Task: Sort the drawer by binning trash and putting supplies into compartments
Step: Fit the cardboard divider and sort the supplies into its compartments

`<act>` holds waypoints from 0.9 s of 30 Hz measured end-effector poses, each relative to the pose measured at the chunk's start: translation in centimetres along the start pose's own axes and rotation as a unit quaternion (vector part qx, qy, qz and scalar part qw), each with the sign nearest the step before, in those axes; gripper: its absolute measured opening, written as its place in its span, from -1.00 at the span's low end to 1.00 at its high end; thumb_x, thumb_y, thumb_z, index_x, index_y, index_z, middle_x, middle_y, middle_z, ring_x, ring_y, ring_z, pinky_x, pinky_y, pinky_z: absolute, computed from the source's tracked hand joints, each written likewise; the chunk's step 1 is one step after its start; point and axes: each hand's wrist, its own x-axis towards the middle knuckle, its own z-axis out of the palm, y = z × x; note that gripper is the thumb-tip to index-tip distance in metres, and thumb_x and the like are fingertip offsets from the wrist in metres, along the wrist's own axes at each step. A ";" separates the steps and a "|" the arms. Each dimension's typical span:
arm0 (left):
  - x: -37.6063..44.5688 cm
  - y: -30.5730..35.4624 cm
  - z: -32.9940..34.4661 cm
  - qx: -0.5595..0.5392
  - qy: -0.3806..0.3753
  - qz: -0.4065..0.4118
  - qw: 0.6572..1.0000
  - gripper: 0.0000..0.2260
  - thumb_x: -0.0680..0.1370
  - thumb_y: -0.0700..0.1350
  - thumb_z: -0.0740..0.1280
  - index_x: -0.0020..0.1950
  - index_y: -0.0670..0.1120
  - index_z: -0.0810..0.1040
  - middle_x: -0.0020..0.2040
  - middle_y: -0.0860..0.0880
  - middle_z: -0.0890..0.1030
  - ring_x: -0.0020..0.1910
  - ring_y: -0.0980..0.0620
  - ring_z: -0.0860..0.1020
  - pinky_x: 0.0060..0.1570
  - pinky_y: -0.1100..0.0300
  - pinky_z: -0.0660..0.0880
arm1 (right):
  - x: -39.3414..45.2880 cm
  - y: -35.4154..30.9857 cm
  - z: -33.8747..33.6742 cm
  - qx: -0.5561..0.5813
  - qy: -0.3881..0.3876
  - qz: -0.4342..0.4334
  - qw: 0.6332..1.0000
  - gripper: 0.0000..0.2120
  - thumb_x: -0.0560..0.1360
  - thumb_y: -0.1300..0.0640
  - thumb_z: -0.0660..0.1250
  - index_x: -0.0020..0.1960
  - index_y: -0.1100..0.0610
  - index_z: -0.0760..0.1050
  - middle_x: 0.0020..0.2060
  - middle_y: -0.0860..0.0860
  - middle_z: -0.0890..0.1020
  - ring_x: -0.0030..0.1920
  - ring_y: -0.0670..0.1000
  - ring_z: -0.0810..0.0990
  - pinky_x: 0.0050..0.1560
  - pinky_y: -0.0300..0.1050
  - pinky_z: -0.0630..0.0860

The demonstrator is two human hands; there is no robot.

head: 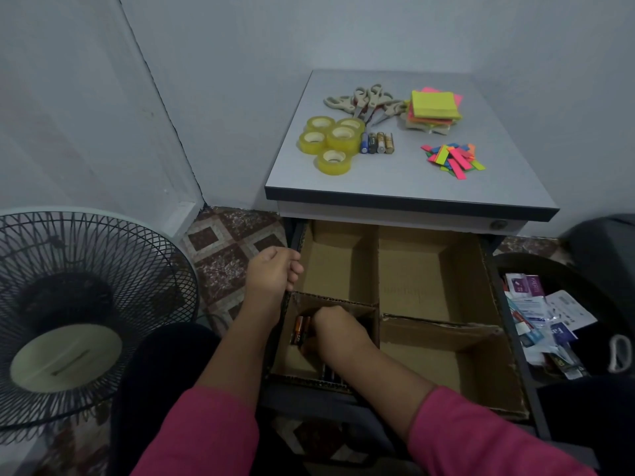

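While right hand (335,326) reaches in, batteries (300,329) in near-left compartment (292,359)

Right hand (331,326) on batteries (299,329) in near-left drawer compartment (292,359)

Around my right grip (330,329) the drawer dividers (378,269) are raw brown cardboard, matt, with rough corrugated edges. The batteries (299,333) against my fingers have a glossy copper-and-black wrap. Beyond my grip, the desk (395,180) top is smooth pale laminate with a dark edge band. On it the tape rolls (331,142) are shiny yellowish clear plastic, and the sticky notes (434,106) are matt neon paper. My sleeves (213,434) are soft pink cloth.
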 end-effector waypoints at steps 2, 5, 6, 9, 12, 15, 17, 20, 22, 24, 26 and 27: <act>0.0 0.0 0.0 0.002 0.002 0.000 1.000 -0.83 0.56 -0.27 0.19 -0.18 -0.18 0.52 -0.39 -0.04 0.50 -0.54 0.18 0.37 -0.54 0.34 0.28 | -0.1 -0.1 -0.1 -0.009 0.003 -0.004 1.000 -0.88 0.48 0.17 0.35 -0.05 0.19 0.61 -0.09 0.14 0.62 -0.08 0.15 0.59 -0.22 -0.13 0.41; -0.1 0.0 0.1 0.009 0.006 0.004 1.000 -0.82 0.56 -0.27 0.19 -0.20 -0.17 0.52 -0.39 -0.04 0.51 -0.54 0.18 0.38 -0.55 0.34 0.29 | -0.6 -0.1 -0.6 -0.020 0.018 -0.018 0.999 -0.89 0.50 0.21 0.29 -0.12 0.18 0.59 -0.27 0.08 0.55 -0.21 0.11 0.54 -0.32 -0.15 0.39; -0.1 -0.1 0.1 0.015 0.007 0.009 1.000 -0.81 0.57 -0.27 0.18 -0.21 -0.16 0.52 -0.39 -0.04 0.51 -0.53 0.18 0.38 -0.55 0.34 0.29 | -0.9 -0.1 -1.0 -0.019 0.027 -0.024 0.999 -0.88 0.50 0.22 0.28 -0.13 0.18 0.59 -0.27 0.07 0.55 -0.19 0.11 0.56 -0.30 -0.15 0.43; -0.4 -0.1 0.6 0.042 0.010 0.039 0.998 -0.78 0.59 -0.28 0.18 -0.23 -0.16 0.51 -0.40 -0.05 0.49 -0.55 0.20 0.38 -0.56 0.37 0.29 | -2.2 0.2 -3.0 0.023 0.069 -0.051 0.996 -0.88 0.49 0.19 0.28 -0.05 0.16 0.60 -0.16 0.09 0.63 -0.12 0.09 0.61 -0.14 -0.06 0.57; -0.9 -0.1 1.1 0.095 0.008 0.095 0.991 -0.80 0.59 -0.26 0.20 -0.21 -0.12 0.52 -0.35 -0.06 0.52 -0.45 0.13 0.43 -0.46 0.31 0.37 | -3.7 0.8 -5.9 0.088 0.106 -0.055 0.989 -0.87 0.56 0.09 0.27 0.06 0.04 0.56 -0.09 -0.05 0.60 -0.10 -0.10 0.58 -0.11 -0.22 0.55; -1.7 0.8 2.1 0.172 -0.021 0.196 0.965 -0.84 0.60 -0.15 0.22 -0.13 -0.02 0.53 -0.21 -0.04 0.57 -0.30 0.10 0.49 -0.32 0.26 0.42 | -3.5 2.4 -9.0 0.109 0.276 -0.051 0.954 -0.88 0.56 0.05 0.26 0.06 0.01 0.53 -0.07 -0.13 0.54 -0.10 -0.20 0.52 -0.11 -0.34 0.45; -2.0 2.1 3.4 0.230 -0.026 0.304 0.924 -0.88 0.62 -0.13 0.21 -0.04 -0.03 0.53 -0.13 0.05 0.54 -0.20 0.17 0.48 -0.23 0.36 0.39 | -2.4 4.0 -11.5 0.100 0.412 -0.057 0.904 -0.88 0.55 0.09 0.29 0.05 0.05 0.55 -0.06 -0.10 0.53 -0.04 -0.15 0.49 -0.04 -0.29 0.43; -1.2 4.5 6.4 0.292 -0.024 0.447 0.845 -0.84 0.61 -0.19 0.21 0.12 -0.12 0.55 -0.01 0.05 0.53 0.02 0.15 0.45 0.00 0.36 0.37 | 0.2 6.4 -15.6 0.068 0.477 -0.049 0.875 -0.84 0.55 0.14 0.28 0.08 0.13 0.56 -0.01 -0.01 0.55 0.04 -0.05 0.49 0.01 -0.23 0.42; 0.1 6.1 8.4 0.324 -0.025 0.479 0.815 -0.79 0.60 -0.21 0.20 0.17 -0.17 0.55 0.04 -0.05 0.56 0.08 0.04 0.46 0.06 0.24 0.41 | 2.1 7.3 -17.7 0.046 0.455 -0.040 0.889 -0.79 0.55 0.17 0.27 0.15 0.16 0.55 0.05 0.04 0.56 0.06 -0.01 0.50 0.01 -0.22 0.39; 1.3 7.5 10.3 0.359 -0.028 0.475 0.803 -0.76 0.60 -0.23 0.18 0.22 -0.21 0.53 0.08 -0.12 0.55 0.10 -0.04 0.47 0.08 0.11 0.43 | 3.7 7.5 -19.2 0.046 0.420 -0.030 0.906 -0.71 0.53 0.17 0.26 0.24 0.15 0.51 0.08 0.07 0.55 0.05 0.01 0.51 0.00 -0.18 0.38; 2.4 8.5 11.6 0.385 -0.028 0.455 0.803 -0.73 0.62 -0.21 0.15 0.28 -0.21 0.50 0.14 -0.15 0.54 0.13 -0.08 0.48 0.08 0.08 0.42 | 4.9 7.4 -20.3 0.040 0.396 -0.019 0.917 -0.64 0.52 0.14 0.27 0.31 0.13 0.47 0.12 0.09 0.54 0.08 0.03 0.51 -0.01 -0.16 0.36; 2.9 9.0 12.1 0.394 -0.027 0.441 0.806 -0.71 0.63 -0.19 0.14 0.31 -0.20 0.47 0.18 -0.15 0.53 0.14 -0.09 0.50 0.07 0.09 0.43 | 5.4 7.4 -20.7 0.036 0.387 -0.016 0.921 -0.61 0.51 0.13 0.27 0.34 0.11 0.44 0.14 0.09 0.53 0.10 0.04 0.51 -0.01 -0.16 0.36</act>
